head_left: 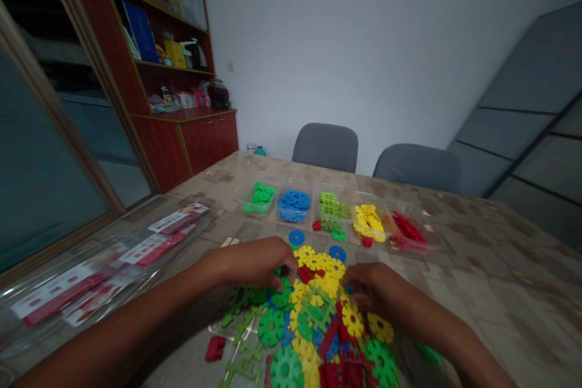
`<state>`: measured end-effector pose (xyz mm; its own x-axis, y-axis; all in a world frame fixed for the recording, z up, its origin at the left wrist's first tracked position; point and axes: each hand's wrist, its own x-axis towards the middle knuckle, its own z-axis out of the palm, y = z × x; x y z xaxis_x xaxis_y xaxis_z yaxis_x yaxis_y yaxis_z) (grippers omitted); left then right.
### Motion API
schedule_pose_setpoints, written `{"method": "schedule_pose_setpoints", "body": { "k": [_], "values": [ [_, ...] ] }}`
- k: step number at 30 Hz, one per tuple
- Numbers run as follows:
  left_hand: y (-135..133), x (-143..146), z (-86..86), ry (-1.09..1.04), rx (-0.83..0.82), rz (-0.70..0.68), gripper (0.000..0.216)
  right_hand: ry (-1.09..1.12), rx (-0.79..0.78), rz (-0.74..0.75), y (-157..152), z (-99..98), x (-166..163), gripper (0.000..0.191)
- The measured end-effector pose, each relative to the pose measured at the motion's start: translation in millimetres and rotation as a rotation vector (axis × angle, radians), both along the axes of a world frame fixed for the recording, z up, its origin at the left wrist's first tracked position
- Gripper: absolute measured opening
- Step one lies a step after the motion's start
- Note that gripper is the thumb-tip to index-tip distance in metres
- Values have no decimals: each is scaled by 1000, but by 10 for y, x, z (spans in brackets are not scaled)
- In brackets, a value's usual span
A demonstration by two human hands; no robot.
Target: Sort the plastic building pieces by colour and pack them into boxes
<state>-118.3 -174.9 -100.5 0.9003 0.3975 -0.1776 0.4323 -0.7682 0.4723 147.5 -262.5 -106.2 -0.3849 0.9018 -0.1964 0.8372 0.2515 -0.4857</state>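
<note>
A heap of plastic gear-shaped and square pieces (313, 321) in yellow, green, blue and red lies on the table in front of me. My left hand (254, 262) rests on the heap's left side, fingers pinched on a green gear piece (282, 294). My right hand (375, 292) sits on the heap's right side, fingers curled over the pieces near a small blue piece (349, 288); what it grips is hidden. Beyond the heap stands a row of clear trays: dark green pieces (260, 197), blue (294, 205), light green (331, 205), yellow (369, 221), red (408, 229).
A clear plastic bag with red-and-white printed cards (104, 267) lies at the left of the patterned table (491, 267). Two grey chairs (325, 145) stand at the far side. A red wooden shelf cabinet (177, 73) fills the left wall. A loose red piece (214, 348) lies near me.
</note>
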Motion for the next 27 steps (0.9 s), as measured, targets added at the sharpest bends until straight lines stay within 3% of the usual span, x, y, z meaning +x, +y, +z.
{"method": "schedule_pose_setpoints", "body": {
  "k": [6, 10, 16, 27],
  "values": [
    [-32, 12, 48, -44, -70, -20, 19, -66, -138, -35, -115, 141, 215, 38],
    [-50, 25, 90, -80, -32, -24, 18, -166, -210, -44, -207, 226, 183, 51],
    [-19, 26, 124, -115, 38, 20, 14, -276, -175, 35, -184, 102, 15, 42],
    [24, 17, 103, -130, -18, 103, 9, -112, -159, 31, -116, -51, 94, 30]
  ]
}}
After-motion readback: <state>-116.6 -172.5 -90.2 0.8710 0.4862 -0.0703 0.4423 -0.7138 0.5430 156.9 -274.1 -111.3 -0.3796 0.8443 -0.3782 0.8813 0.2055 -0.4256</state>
